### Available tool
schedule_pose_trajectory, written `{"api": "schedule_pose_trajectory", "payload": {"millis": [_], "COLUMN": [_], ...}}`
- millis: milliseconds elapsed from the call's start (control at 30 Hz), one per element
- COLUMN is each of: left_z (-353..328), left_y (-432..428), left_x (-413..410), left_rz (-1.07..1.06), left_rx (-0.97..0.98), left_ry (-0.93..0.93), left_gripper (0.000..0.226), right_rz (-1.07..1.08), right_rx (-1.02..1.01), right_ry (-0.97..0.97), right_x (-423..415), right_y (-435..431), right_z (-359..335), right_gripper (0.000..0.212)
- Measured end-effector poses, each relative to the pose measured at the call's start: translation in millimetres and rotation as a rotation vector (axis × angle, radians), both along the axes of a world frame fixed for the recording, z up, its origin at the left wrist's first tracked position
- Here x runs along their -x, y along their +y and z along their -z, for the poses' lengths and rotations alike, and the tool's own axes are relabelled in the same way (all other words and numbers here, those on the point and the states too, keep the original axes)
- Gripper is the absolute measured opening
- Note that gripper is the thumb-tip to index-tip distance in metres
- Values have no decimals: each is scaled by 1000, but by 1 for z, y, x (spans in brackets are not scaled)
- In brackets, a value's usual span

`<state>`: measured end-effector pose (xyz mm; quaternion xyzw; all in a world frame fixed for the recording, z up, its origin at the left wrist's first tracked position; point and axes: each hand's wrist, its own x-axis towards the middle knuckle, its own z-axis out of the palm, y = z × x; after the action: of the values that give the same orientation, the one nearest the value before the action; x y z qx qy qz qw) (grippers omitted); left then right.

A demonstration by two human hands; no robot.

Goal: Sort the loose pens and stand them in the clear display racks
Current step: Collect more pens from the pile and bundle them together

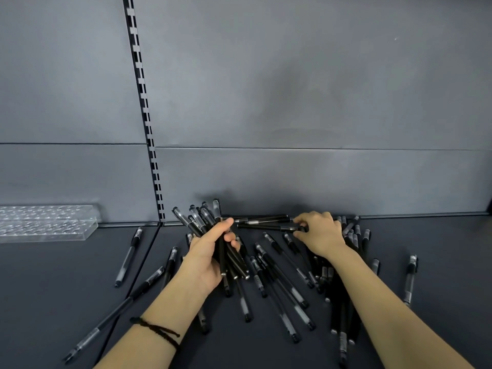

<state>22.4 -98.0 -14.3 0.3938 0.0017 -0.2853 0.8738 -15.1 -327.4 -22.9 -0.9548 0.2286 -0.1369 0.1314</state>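
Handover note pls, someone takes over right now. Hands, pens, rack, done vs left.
Left hand: grips a bundle of pens.
Right hand: pinches the end of a black pen lying by the back wall.
Clear rack: far left, at the back of the shelf; no pens stand in it.
Loose pens: heaped between and under the hands, with a few scattered to either side.
Done: gathering only.
Left: sort the pens and stand them all in the rack.

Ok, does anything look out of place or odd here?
Nothing damaged. Loose pens lie criss-crossed in a heap on the shelf, a few strayed left, while the clear rack holds no pens. Otherwise nothing stands out.
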Motion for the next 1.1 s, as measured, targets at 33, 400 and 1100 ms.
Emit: {"api": "schedule_pose_trajectory", "payload": {"millis": [33, 400, 1100], "left_z": [0, -1, -5], "left_y": [0, 4, 1], "left_x": [1, 0, 9], "left_rz": [4, 51, 290], "left_rx": [-8, 12, -89], "left_ry": [-3, 15, -166], "left_gripper": [15, 14, 20], "right_rz": [3, -249, -237], "right_rx": [15, -1171, -658], "right_ry": [11, -647, -278], "right_x": [0, 9, 20], "right_y": [-1, 14, 22], "right_z": [1, -29, -36], "right_gripper": [25, 4, 25]}}
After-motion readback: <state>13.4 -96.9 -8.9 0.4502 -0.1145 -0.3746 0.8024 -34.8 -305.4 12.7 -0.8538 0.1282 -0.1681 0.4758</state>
